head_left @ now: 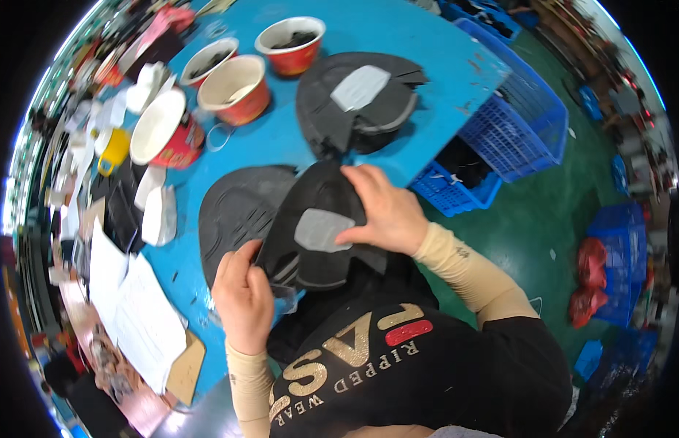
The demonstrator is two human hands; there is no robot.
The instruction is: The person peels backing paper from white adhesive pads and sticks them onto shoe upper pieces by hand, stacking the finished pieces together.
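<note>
Close to my body I hold a black, rounded, foam-like piece (281, 213) with cut notches and a pale grey patch (323, 231) on it. My right hand (387, 212) grips its upper right edge, the thumb lying on the patch. The fingers of my left hand (244, 296) are curled at its lower left edge, partly hidden. Behind it, a similar dark piece with ridged lines (241, 208) lies on the blue table (281, 139). Farther back rests a stack of like black pieces (317, 95), its top one bearing a whitish patch (360, 88).
Red-and-white paper tubs (236, 98) stand at the back, some with small dark bits inside. A yellow cup (113, 146) and white papers (146, 321) are at the left. Blue plastic crates (514, 120) stand beside the table's right edge, on the green floor.
</note>
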